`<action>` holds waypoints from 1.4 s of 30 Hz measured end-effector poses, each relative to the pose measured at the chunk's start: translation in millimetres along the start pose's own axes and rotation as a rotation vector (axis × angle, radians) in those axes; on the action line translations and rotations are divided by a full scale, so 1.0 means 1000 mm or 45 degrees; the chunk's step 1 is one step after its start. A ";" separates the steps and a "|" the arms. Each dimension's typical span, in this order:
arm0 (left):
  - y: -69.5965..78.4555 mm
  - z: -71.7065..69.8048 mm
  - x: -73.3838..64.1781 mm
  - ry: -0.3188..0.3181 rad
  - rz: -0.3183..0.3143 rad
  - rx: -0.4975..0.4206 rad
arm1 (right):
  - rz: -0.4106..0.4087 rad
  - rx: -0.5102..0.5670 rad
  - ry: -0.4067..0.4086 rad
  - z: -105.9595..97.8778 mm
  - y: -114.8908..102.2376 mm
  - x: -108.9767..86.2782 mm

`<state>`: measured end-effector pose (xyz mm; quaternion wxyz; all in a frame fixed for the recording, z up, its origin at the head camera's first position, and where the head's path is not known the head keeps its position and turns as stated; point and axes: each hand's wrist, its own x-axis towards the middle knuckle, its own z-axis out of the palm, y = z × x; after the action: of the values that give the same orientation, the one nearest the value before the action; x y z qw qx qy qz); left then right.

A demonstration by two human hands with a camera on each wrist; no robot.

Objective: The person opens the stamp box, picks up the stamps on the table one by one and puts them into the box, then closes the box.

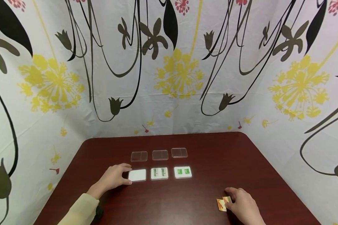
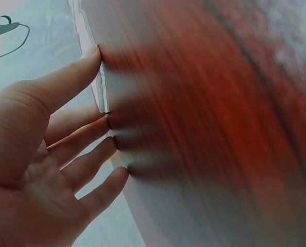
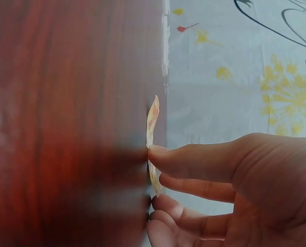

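My left hand (image 1: 114, 177) is at the left end of a flat clear case with a white filling (image 1: 137, 175). Its thumb and index finger span the case's near and far corners; the other fingertips (image 2: 123, 172) rest on the table in the left wrist view. Over at the right, my right hand (image 1: 243, 204) has its thumb on small flat orange-and-yellow pieces (image 1: 221, 205), seen edge-on as a thin slip (image 3: 153, 121) in the right wrist view. Thumb and index finger pinch the slip there. The hand partly hides the pieces, so their exact kind is unclear.
Beside the left case lie a case with green-and-white printed strips (image 1: 159, 173) and one with two green squares (image 1: 183, 172). Behind them sit three clear lids (image 1: 139, 156), (image 1: 160, 154), (image 1: 179, 152) in a row. A patterned curtain (image 1: 174, 118) surrounds the dark red table (image 1: 169, 200).
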<state>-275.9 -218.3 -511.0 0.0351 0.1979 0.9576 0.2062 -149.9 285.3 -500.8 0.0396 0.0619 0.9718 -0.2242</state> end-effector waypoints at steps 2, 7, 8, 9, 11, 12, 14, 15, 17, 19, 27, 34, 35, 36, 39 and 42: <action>0.000 0.000 0.000 0.008 -0.002 0.010 | -0.001 -0.007 -0.002 0.000 -0.002 0.001; -0.001 0.001 0.001 0.019 -0.007 0.004 | -0.018 0.038 -0.002 0.001 -0.004 0.002; -0.001 0.001 0.001 0.015 -0.011 0.000 | -0.019 0.050 -0.005 0.001 -0.004 0.002; -0.001 0.002 0.002 0.013 -0.013 -0.004 | -0.017 0.063 -0.004 0.001 -0.004 0.002; -0.002 0.002 0.001 0.008 -0.015 -0.007 | -0.012 0.086 -0.004 0.001 -0.003 0.001; -0.002 0.002 0.001 0.007 -0.018 -0.005 | -0.006 0.094 -0.002 0.002 -0.003 0.001; -0.001 0.002 0.001 0.006 -0.013 0.004 | -0.007 0.102 0.010 0.002 -0.001 -0.001; -0.001 0.002 0.001 0.006 -0.011 0.004 | -0.008 0.103 0.014 0.003 0.000 -0.002; -0.001 0.001 0.001 0.010 -0.006 0.005 | -0.019 0.101 0.018 0.003 0.000 -0.003; -0.001 0.001 0.000 0.011 -0.003 -0.001 | -0.027 0.109 0.006 0.002 0.000 -0.003; -0.001 0.003 -0.002 0.013 -0.008 -0.012 | -0.003 0.192 -0.024 -0.006 0.001 -0.003; -0.001 0.004 -0.002 0.015 -0.012 -0.008 | 0.004 0.239 -0.002 -0.015 0.001 -0.001; -0.001 0.004 -0.002 0.015 -0.012 -0.008 | -0.004 0.244 0.004 -0.016 0.001 -0.001; -0.001 0.004 -0.002 0.015 -0.012 -0.007 | -0.016 0.253 0.014 -0.017 0.001 -0.001; -0.001 0.003 -0.002 0.016 -0.009 -0.011 | -0.047 0.275 0.035 -0.021 -0.001 -0.001; -0.002 0.003 0.000 0.012 -0.003 -0.022 | -0.085 0.278 0.059 -0.025 -0.004 -0.001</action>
<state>-275.8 -219.2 -514.7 0.0327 0.1957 0.9561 0.2156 -150.9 292.5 -476.7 0.0028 0.0385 0.9438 -0.3283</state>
